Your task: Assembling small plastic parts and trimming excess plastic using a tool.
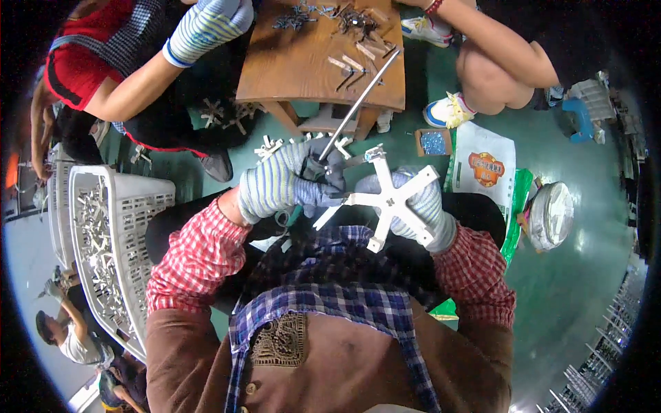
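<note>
My right hand, in a striped glove, is closed around the arms of a white five-armed star-shaped base; its fingers are partly hidden behind the piece. My left hand, gloved with dark grey fingertips, grips a long thin metal rod that slants up to the right, over the wooden table's edge. Its thumb is at the tip of the base's left arm. A dark flat strip lies between the left fingers and the base's upper arm; its kind is unclear.
A wooden table with small metal parts stands ahead. At left is a white basket full of metal pieces. A small box of blue bits, a printed sack and a wrapped round bundle lie right. Co-workers sit across from me.
</note>
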{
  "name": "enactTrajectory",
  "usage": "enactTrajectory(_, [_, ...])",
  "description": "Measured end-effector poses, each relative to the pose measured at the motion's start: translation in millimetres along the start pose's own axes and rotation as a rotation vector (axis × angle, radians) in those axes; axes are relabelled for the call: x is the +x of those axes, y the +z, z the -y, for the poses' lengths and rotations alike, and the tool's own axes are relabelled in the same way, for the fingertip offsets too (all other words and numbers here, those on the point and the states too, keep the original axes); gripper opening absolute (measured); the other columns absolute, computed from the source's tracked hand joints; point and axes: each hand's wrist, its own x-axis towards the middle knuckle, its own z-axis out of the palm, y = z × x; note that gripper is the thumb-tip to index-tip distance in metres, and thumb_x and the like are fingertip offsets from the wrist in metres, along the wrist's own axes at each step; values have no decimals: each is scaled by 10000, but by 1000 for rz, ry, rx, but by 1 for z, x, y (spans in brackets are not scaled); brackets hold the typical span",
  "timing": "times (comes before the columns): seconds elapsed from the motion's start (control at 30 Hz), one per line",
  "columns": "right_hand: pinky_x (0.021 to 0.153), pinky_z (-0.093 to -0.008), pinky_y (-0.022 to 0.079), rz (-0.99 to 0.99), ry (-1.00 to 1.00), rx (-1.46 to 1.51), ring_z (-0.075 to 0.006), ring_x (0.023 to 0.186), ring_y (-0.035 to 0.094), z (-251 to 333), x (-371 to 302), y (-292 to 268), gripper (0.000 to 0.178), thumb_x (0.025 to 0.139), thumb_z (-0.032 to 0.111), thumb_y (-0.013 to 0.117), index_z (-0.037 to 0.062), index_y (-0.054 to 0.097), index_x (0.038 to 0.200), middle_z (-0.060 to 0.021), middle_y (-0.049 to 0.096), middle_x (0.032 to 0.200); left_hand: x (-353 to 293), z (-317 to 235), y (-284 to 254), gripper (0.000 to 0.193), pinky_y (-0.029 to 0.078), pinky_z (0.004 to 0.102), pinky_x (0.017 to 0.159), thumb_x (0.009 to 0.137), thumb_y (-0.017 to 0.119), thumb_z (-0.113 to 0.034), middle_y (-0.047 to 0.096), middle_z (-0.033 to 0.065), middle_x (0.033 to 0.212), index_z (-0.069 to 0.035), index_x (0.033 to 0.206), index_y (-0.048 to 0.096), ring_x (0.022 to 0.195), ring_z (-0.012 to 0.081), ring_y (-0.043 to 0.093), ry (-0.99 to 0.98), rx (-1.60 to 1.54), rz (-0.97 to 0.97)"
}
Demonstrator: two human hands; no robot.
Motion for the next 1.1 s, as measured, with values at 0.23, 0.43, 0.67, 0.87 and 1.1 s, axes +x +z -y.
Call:
enactTrajectory(0.23, [826,-285,534,46,-512,-1877,-169,1011,620,0,23,-6,353,954,63,471,-22,488,1297,-125,613,1176,0,10,-18,410,470,233,716,732,803,-93,660,1,917,-80,1093,610,789,79,592,7,30,-73])
enactTrajectory(0.43, [694,-299,537,56,-473,-1044,-183,839,643,-6,16,22,289,885,157,581,52,618,1152,-104,638,1046,-3,7,-13,449,445,229,573,726,811,-84,646,3,845,-71,1120,597,656,80,589,4,39,-111])
enactTrajectory(0.67, [747,-284,549,83,-292,-614,-196,892,636,0,13,16,331,964,106,469,-55,501,1251,-162,628,1097,-9,6,-14,423,392,186,445,854,691,-314,636,26,738,-46,1160,576,548,75,559,48,20,-118])
enactTrajectory(0.87, [801,-292,541,165,-430,-918,-201,939,634,6,9,17,352,956,96,479,-67,485,1268,-152,611,1174,-43,-22,-16,501,344,166,390,969,428,-476,639,50,799,-37,1182,543,475,69,524,-38,-15,-340])
enactTrajectory(1.1, [989,-492,441,234,-403,-615,-332,1236,483,10,10,7,435,945,191,481,-21,456,1324,-195,478,1350,-119,-37,-6,512,398,199,404,975,439,-418,653,125,906,-2,1272,469,448,129,546,-115,-106,-303])
